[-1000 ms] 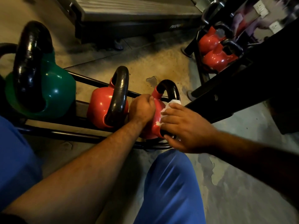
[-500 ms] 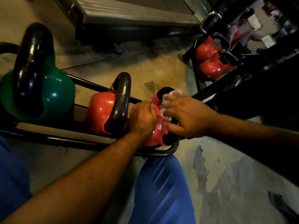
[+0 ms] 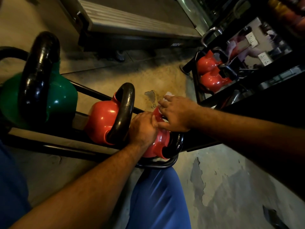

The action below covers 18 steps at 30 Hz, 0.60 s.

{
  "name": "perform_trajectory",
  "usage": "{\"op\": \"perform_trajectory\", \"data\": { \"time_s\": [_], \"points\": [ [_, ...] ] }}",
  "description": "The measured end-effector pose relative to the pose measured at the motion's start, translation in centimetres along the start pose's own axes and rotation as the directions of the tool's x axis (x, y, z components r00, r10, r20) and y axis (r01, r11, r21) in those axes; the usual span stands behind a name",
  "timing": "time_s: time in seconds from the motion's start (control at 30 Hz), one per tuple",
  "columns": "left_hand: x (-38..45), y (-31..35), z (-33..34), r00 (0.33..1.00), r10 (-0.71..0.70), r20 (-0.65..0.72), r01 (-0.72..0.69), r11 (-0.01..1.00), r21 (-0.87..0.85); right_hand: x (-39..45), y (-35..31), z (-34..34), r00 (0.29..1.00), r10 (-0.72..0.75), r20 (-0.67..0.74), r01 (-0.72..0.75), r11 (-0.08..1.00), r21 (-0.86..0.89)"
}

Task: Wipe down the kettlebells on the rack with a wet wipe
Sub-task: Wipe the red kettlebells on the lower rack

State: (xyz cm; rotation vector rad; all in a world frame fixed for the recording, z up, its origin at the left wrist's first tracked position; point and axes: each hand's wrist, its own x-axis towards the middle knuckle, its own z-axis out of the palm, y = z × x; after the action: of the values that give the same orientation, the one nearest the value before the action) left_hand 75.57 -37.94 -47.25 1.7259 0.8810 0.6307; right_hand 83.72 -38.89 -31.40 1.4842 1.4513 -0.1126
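A small red kettlebell (image 3: pixel 160 142) with a black handle sits at the right end of the low black rack (image 3: pixel 155 165). My left hand (image 3: pixel 142 128) grips its near side, fingers curled on the red body. My right hand (image 3: pixel 176 113) lies over the top of it and presses a white wet wipe (image 3: pixel 167 95) against the far side; only the wipe's edge shows past my fingers. A second red kettlebell (image 3: pixel 102 123) stands just to the left. A bigger green kettlebell (image 3: pixel 57 98) with a tall black handle stands at the far left.
A mirror at the right reflects the red kettlebells (image 3: pixel 209 71). A treadmill base (image 3: pixel 132 30) runs along the top. My blue trouser legs (image 3: pixel 158 199) are below the rack. The concrete floor (image 3: pixel 222 187) has patchy worn paint.
My right hand has slid with the wipe from the kettlebell's near side up over its handle to the far side. My left hand keeps the same hold. The camera has come closer.
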Motion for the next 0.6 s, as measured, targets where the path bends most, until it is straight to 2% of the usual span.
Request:
{"op": "perform_trajectory", "data": {
  "time_s": [0.13,0.27,0.37,0.6],
  "points": [
    [-0.1,0.0,0.1,1.000,0.001,0.012,0.000,1.000,-0.024,1.1,0.0,-0.9,0.994,0.029,0.109,-0.028,1.000,-0.011],
    [0.0,-0.1,-0.2,0.999,0.043,-0.026,-0.042,0.999,0.007,1.4,0.8,-0.9,0.997,-0.066,0.047,0.061,0.992,0.112],
    [0.2,0.1,0.0,0.998,0.046,-0.030,-0.047,0.999,-0.005,0.5,1.6,-0.1,1.000,0.020,0.016,-0.023,0.976,0.218],
    [0.3,0.4,0.3,0.999,0.000,-0.037,0.000,1.000,0.007,1.3,1.4,0.1,0.988,0.151,0.041,-0.155,0.906,0.394]
  ]
}}
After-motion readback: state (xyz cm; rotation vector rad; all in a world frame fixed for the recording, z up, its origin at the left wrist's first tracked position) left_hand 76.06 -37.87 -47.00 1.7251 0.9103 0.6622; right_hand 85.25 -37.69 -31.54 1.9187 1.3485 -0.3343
